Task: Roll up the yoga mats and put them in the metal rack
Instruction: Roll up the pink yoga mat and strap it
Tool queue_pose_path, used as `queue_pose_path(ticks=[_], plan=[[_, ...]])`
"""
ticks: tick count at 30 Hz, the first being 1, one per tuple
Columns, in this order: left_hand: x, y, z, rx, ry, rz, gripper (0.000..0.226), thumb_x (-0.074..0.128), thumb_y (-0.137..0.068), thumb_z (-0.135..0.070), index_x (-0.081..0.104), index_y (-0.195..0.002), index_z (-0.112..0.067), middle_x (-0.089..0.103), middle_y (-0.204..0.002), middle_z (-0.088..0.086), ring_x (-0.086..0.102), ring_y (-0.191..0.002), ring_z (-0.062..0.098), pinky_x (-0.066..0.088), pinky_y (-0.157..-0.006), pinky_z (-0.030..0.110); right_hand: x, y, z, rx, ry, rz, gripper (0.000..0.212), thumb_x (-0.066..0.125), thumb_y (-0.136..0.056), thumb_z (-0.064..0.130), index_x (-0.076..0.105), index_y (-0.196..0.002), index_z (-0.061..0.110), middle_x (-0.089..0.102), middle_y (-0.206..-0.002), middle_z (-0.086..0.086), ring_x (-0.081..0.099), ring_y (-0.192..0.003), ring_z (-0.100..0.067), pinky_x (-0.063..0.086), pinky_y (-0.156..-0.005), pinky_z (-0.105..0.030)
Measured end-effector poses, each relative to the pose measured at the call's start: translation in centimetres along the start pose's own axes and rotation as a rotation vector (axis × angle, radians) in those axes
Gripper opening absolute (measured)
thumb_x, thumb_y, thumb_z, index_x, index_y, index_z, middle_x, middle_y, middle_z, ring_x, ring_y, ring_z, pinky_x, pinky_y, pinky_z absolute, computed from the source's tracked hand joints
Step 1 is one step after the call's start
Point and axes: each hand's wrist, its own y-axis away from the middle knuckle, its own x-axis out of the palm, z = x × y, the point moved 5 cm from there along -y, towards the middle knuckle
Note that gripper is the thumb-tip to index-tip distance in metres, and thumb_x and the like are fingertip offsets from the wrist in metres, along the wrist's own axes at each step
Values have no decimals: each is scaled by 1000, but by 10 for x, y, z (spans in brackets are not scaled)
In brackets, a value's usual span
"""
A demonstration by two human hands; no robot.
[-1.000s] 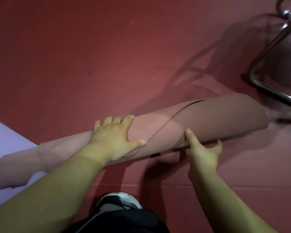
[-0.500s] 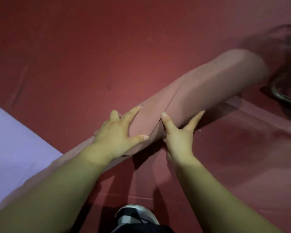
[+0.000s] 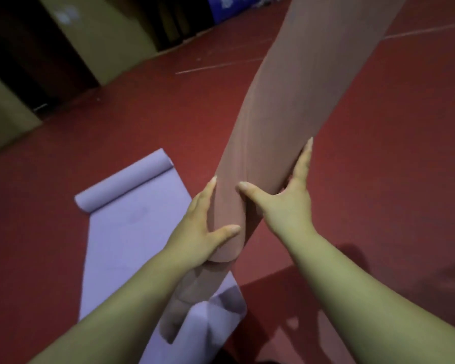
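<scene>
The left hand (image 3: 202, 227) and right hand (image 3: 286, 206) each clamp the tilted rolled pink mat (image 3: 286, 114). Best to squeeze firmly so its loose outer layer cannot unwind.

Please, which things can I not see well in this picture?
- The metal rack: nowhere in the head view.
- The pink mat: top cut off by the upper edge; lower end blurred, partly behind the left hand.
- The purple mat: near end hidden by the left forearm and the pink mat.
- The right hand: most fingers hidden behind the pink mat.
</scene>
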Motion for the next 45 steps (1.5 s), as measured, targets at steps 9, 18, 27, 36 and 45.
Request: queue_pose_path(ticks=[9,18,27,36,45], plan=[[-153,116,53,-278,198,-383,127,86,-49,-65,3,-145,-64,61,-121,-10,59,-119,5,50,-103,38,129,73,126,-300,8,413,143,91,-56,47,-15,-152,58,27,-164,11,37,-146,-10,39,-116,-44],[-248,219,72,-293,198,-481,137,97,-63,-26,-6,-137,-79,40,-147,-29,64,-110,13,58,-90,44,225,160,210,-444,5,743,143,92,-57,44,-15,-150,61,30,-160,18,41,-142,-7,45,-111,-42],[-281,343,74,-452,39,-663,159,99,-37,-50,-24,-137,-72,20,-133,-29,54,-126,14,52,-101,45,262,255,230,-485,-80,1024,142,96,-63,37,-13,-153,58,32,-159,22,41,-141,-1,47,-109,-40],[-291,358,96,-300,198,-503,132,93,-69,-32,-9,-140,-75,29,-156,-18,55,-131,8,52,-103,35,276,267,218,-467,-75,1069,140,91,-63,43,-19,-147,64,30,-160,25,40,-141,2,47,-109,-43],[-334,362,88,-261,387,-890,42,71,-80,-44,55,-118,-36,64,-124,1,62,-113,13,49,-102,34,279,278,223,-488,-23,1097,137,85,-59,44,-19,-145,67,24,-163,23,41,-142,-5,48,-107,-44]])
